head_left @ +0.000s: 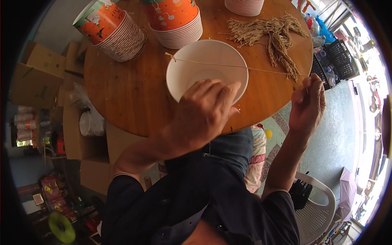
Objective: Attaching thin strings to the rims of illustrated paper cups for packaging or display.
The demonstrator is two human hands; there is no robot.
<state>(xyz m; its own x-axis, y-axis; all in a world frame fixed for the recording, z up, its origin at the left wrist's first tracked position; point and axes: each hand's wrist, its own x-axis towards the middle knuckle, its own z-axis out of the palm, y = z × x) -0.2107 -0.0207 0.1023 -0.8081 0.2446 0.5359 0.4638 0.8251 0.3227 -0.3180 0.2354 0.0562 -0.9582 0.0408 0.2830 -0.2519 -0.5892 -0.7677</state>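
A white paper bucket, wide-mouthed with its inside facing up, is at the table's near edge. My left hand reaches over its near rim, fingers curled down at the inner wall and thumb outside; the fingertips are partly hidden. A thin twine cord runs taut across the bucket's mouth, from a knotted end at the far left rim to my right hand. That hand is raised off the table's right edge, its thumb and fingers pinching the cord.
On the round wooden table stand stacks of orange-printed paper buckets, one leaning stack, and another stack at the back. A bundle of twine cords lies right. Cardboard boxes stand left, a chair lower right.
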